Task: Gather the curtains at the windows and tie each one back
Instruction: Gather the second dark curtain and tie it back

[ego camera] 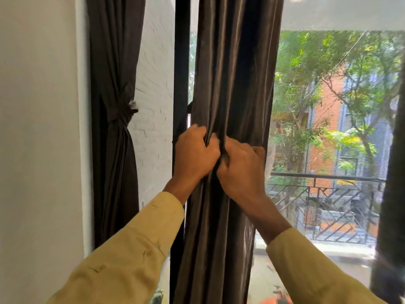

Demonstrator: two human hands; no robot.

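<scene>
Both your hands are gripping the same dark brown curtain [228, 88] at the middle of the view. Your left hand [194, 154] is clenching a fold of the cloth from the left side, fingers curled into the pleats, and your right hand [240, 170] is closing on the fabric just beside it, knuckles toward you, the two hands touching or nearly touching (the cloth between them is hiding the exact contact). Pale yellow sleeves [131, 249] are covering both your forearms up to the wrists.

That curtain is hanging upright in front of the window, bunched into narrow vertical folds, running from the top edge of the view down past the bottom. Its left edge is lying against a black window frame post [181, 62]; its right edge is standing free against the mesh-covered pane [328, 106], through which trees, an orange-brick building and a black balcony railing [324, 194] are showing.

Further left, a second dark curtain [114, 172] is hanging beside the white interior wall [39, 128], already cinched at its waist by a tieback knot [119, 110], with the cloth flaring above and below the knot. Between the two curtains a white painted brick wall [153, 106] is showing through the glass. At the far right edge another dark vertical strip [392, 194] is standing, too blurred to name.
</scene>
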